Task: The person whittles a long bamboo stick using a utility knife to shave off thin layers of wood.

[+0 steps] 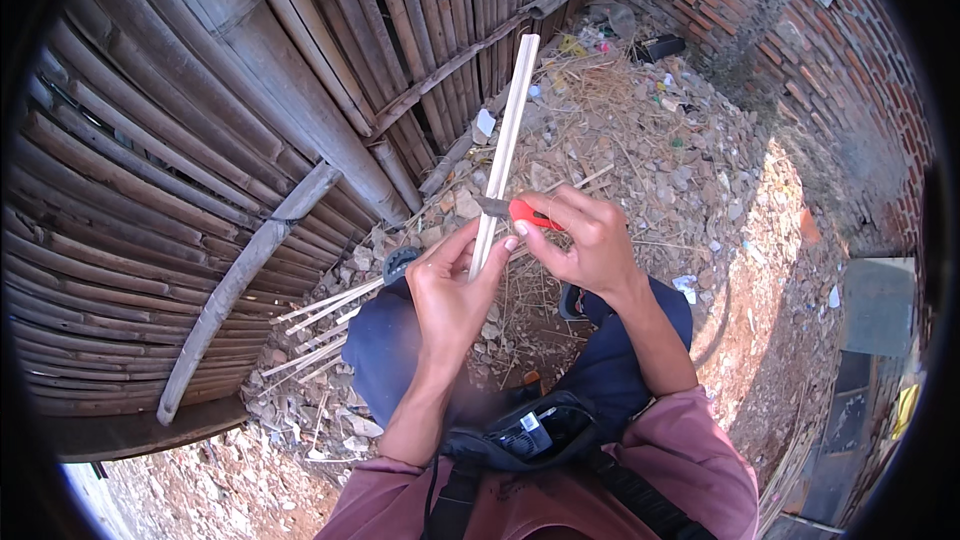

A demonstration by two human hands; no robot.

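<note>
My left hand [450,285] is closed round the lower end of a long, pale split-wood or bamboo strip [510,125], which points up and slightly right. In my right hand [588,245] is a knife with a red handle [528,213]. Its dark grey blade [492,206] lies across the strip just above my left fingers. My right thumb tip rests close to the strip, below the blade. The strip's lower end is hidden behind my left hand.
More pale strips [325,328] lie on the rubble to the left of my knee. A bamboo wall [190,170] rises at the left, with a brick wall [850,50] at the far right. An open black waist bag [525,435] sits at my lap. Stones and dry straw [600,90] cover the ground.
</note>
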